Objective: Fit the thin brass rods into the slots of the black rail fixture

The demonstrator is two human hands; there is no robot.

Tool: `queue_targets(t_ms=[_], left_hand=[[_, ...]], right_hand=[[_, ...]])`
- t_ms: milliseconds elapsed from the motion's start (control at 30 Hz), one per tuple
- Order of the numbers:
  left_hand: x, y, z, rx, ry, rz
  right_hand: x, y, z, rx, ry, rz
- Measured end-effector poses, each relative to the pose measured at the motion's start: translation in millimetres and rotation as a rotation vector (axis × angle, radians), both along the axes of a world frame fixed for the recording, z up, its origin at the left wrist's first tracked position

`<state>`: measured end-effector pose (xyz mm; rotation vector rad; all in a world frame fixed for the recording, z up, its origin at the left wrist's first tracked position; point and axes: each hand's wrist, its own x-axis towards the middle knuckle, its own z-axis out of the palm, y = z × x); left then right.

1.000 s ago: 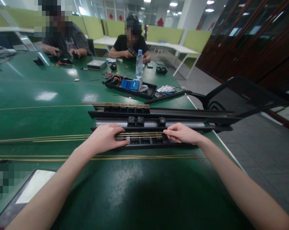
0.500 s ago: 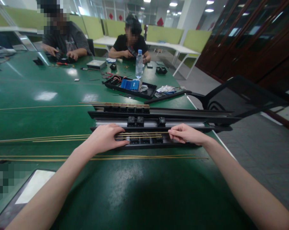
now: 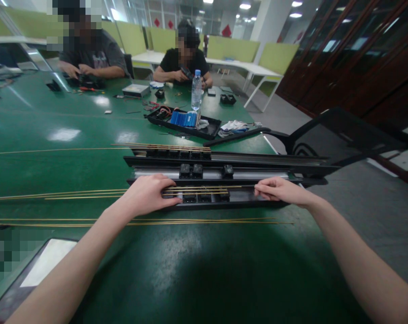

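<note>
My left hand [image 3: 151, 193] is closed across the nearest black channel [image 3: 244, 205], thumb on its near side and fingers on its far side. Thin brass rods [image 3: 204, 189] pass beneath this hand and lie lengthwise over small black blocks [image 3: 204, 197] inside the channel. Farther right, my right hand [image 3: 273, 189] is at the same channel with its fingertips pinched together. The rod ends stop short of these fingertips, and I cannot make out anything between them. Behind lies a second channel [image 3: 150, 173] with several black blocks [image 3: 197, 170] on it.
More brass rods [image 3: 177, 221] lie in front. A third channel [image 3: 258, 157] with rods stands behind, then a black tray [image 3: 204, 131], gloves [image 3: 236, 127] and a water bottle [image 3: 196, 92]. A mesh chair [image 3: 342, 135] stands right. Two people work across the green table [image 3: 204, 270].
My right hand has moved right along the channel, away from the end of the brass rod it was touching. My left hand stays where it was.
</note>
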<state>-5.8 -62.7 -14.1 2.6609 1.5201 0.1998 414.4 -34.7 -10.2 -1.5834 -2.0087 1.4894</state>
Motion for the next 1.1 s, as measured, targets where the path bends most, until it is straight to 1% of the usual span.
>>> queue_targets(t_ms=[100,167,233,333,433,533,667,767,1100], left_hand=[[1,1,-0.4,0.002,-0.003,0.002],[1,1,-0.6,0.003,-0.005,0.003],[1,0,-0.5,0.005,-0.003,0.000],[1,0,0.1,0.007,0.000,0.000],[0,0,0.1,0.002,-0.015,0.003],[-1,1,-0.7,-0.004,-0.043,-0.002],[-2,2,-1.6,-0.007,-0.046,-0.002],[-1,1,-1.7,0.005,-0.055,0.002],[0,1,-0.8,0.002,-0.038,0.005]], right_hand=[[-18,-3,6.8,0.124,-0.011,0.026],[-38,-3,10.0,0.211,-0.024,0.019],[-60,-1,11.3,0.286,-0.017,0.048],[-85,5,10.8,0.308,-0.039,0.152],[-97,8,10.4,0.351,-0.125,0.163],[-98,9,10.3,0.307,-0.159,0.167],[-95,10,8.0,0.187,-0.064,0.165],[-92,11,5.4,0.132,-0.001,0.149],[-81,13,1.3,0.073,0.056,0.134]])
